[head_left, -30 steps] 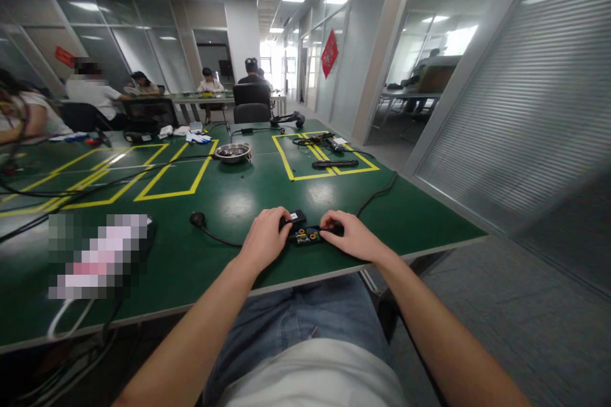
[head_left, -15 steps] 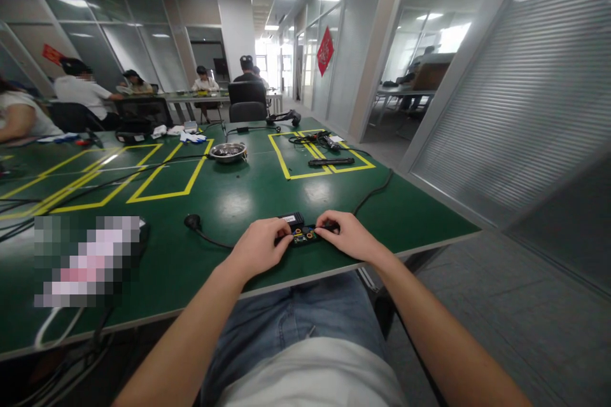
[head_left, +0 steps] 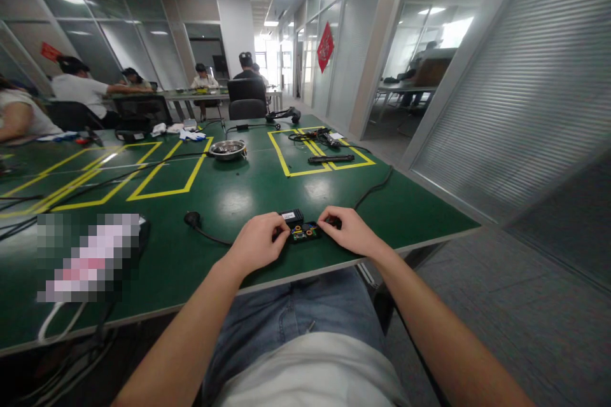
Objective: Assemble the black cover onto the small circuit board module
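Observation:
A small circuit board (head_left: 304, 232) with copper-ringed coils sits in a black casing on the green table, near its front edge. My left hand (head_left: 260, 240) is closed in a pinch at the board's left end. At the right end, my right hand (head_left: 351, 229) has its thumb and fingers pressed together where a black cable (head_left: 373, 188) reaches the board; the fingers partly hide the grip. Just behind the board lies a black casing part with a white label (head_left: 290, 216). A black power plug (head_left: 192, 220) rests to the left, its cord passing behind my left hand.
A metal bowl (head_left: 228, 150) stands farther back. Beyond, a black bar (head_left: 331, 159) and tangled cables (head_left: 315, 135) lie within yellow tape. A blurred-out object (head_left: 93, 257) lies at left, near white and black cords. Other people sit at the far tables.
My right fingertips have shifted slightly right, off the board's top, and my left fingers slightly left, so more of the board and label shows. The casing parts stay about where they were.

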Demonstrator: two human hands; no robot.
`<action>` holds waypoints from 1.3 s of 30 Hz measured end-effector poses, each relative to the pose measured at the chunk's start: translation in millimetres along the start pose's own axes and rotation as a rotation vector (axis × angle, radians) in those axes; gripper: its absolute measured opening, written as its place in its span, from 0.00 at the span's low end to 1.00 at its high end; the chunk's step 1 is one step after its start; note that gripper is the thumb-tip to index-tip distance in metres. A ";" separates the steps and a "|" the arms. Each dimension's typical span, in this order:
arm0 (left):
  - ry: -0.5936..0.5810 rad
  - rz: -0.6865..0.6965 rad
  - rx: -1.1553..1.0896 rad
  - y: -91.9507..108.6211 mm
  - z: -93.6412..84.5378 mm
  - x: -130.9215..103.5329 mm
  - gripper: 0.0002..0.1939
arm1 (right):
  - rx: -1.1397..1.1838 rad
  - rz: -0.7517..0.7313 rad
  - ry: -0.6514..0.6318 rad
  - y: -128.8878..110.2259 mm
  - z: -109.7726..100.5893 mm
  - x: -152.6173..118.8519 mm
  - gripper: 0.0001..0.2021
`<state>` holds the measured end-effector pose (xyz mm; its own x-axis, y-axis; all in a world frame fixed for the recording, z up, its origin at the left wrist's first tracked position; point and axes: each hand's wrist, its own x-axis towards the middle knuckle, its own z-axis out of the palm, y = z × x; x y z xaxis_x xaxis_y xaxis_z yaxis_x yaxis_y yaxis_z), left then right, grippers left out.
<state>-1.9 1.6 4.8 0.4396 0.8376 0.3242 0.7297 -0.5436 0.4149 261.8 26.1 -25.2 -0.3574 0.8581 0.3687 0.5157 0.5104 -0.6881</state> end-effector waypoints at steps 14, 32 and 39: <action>0.096 -0.075 0.003 -11.6 12.8 15.7 0.14 | -0.106 -0.024 0.020 6.6 0.0 2.8 0.04; -0.026 0.211 -0.036 -7.6 15.8 4.4 0.16 | 0.065 -0.045 0.035 7.9 3.8 4.5 0.03; -0.050 0.221 0.018 -6.1 15.4 5.5 0.17 | 0.076 -0.060 0.024 7.9 3.4 4.2 0.02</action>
<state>4.1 10.3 -9.1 0.6151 0.7001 0.3625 0.6218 -0.7135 0.3229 261.7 33.5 -31.2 -0.3663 0.8278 0.4250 0.4329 0.5559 -0.7096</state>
